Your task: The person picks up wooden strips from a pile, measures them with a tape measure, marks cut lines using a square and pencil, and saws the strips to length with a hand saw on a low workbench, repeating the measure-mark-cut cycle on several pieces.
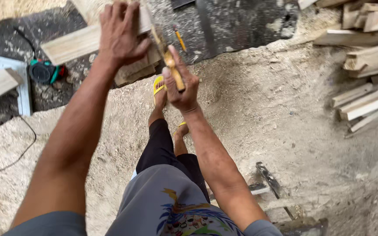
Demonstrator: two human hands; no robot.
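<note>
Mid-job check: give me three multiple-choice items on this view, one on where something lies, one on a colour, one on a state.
1. Where is the stack of wood pieces?
A. At the right edge of the view
B. Under the left hand
C. Between the feet

2. What colour are the sandals?
A. Blue
B. Yellow
C. Black

3. What is the right hand doing?
A. Lying open on the ground
B. Resting flat on the plank
C. Gripping a wooden tool handle

Answers:
1 A, the pieces are piled on the sawdust at the right side.
2 B, the strap across the forward foot is yellow.
3 C, its fingers are closed round the handle, while the left hand presses flat on the plank.
</note>
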